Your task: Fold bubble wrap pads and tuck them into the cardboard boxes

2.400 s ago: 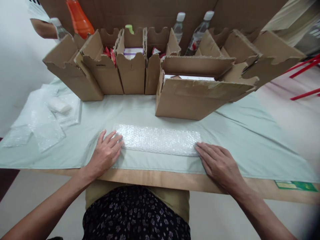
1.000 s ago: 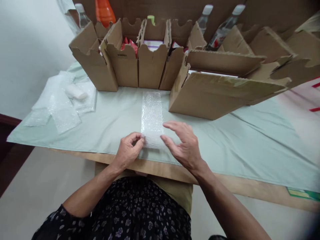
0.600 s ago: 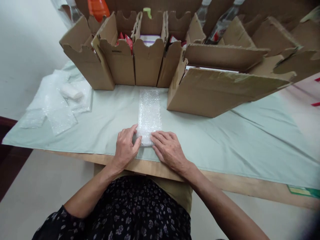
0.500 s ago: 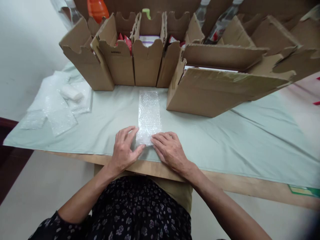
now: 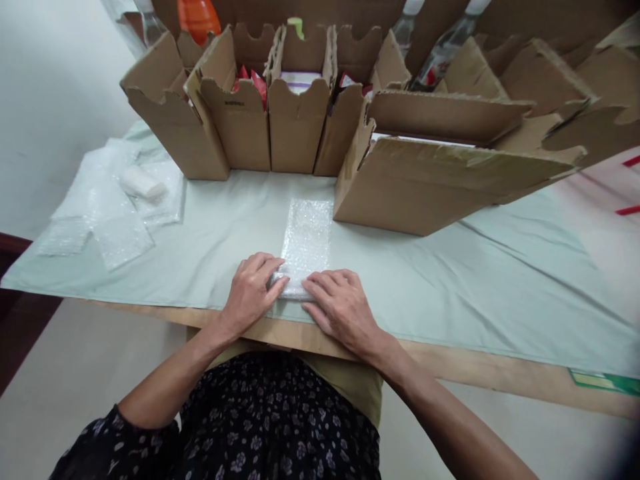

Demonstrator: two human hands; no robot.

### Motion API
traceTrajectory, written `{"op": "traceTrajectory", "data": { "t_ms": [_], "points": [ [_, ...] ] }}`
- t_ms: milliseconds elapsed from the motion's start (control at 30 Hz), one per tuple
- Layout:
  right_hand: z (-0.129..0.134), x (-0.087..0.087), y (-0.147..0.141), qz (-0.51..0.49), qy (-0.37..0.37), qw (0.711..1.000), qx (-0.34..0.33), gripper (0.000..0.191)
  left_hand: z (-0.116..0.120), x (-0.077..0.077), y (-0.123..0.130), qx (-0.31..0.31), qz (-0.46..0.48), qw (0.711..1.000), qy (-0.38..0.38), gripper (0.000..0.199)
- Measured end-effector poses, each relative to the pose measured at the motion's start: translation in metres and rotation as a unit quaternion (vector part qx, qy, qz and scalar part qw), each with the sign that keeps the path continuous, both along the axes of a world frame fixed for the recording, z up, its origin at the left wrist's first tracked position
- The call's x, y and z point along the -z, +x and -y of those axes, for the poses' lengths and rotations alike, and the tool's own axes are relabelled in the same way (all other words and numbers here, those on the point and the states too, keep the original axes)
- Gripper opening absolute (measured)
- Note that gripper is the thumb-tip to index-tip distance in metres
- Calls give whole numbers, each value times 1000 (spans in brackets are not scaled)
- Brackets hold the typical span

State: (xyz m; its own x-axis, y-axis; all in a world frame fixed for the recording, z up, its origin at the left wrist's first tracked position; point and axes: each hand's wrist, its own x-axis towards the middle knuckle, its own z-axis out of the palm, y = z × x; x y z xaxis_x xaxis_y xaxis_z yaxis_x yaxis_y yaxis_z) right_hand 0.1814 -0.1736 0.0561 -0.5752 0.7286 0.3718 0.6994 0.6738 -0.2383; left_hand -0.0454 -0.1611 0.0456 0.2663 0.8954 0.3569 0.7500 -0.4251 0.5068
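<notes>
Bubble wrap (image 5: 306, 233), one strip | on cloth (image 5: 425, 287), far end beside carton (image 5: 425, 190) | left hand (image 5: 253, 283), right hand (image 5: 345, 301): fingers and thumbs gripping near end | strip shorter, near end thicker than half a second ago; folding apparently advanced

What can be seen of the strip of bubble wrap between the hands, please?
The strip of bubble wrap is clear, shiny, dimpled and plastic-looking. It lies lengthwise on green cloth, its near end apparently folded over. The left hand and right hand touch that end; a wide cardboard box stands close by its far right corner.
</notes>
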Motion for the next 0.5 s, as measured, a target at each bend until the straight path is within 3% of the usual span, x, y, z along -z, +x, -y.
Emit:
{"op": "traceTrajectory", "data": {
  "t_ms": [200, 267, 400, 500],
  "points": [
    [3, 2, 8, -104, -163, 981, 16, 22, 18, -3, -9, 109, 47, 993, 10, 24],
    [6, -1, 10, -103, -144, 984, 32, 25, 16, -2, -9, 90, 37, 995, -9, 25],
    [6, 0, 7, -38, -7, 998, 42, 26, 2, -2, -2, 6, -31, 999, -12, 32],
    [1, 3, 4, -3, -5, 1000, 25, 20, 0, -4, 3, 13, -23, 999, 20, 32]
  ]
}}
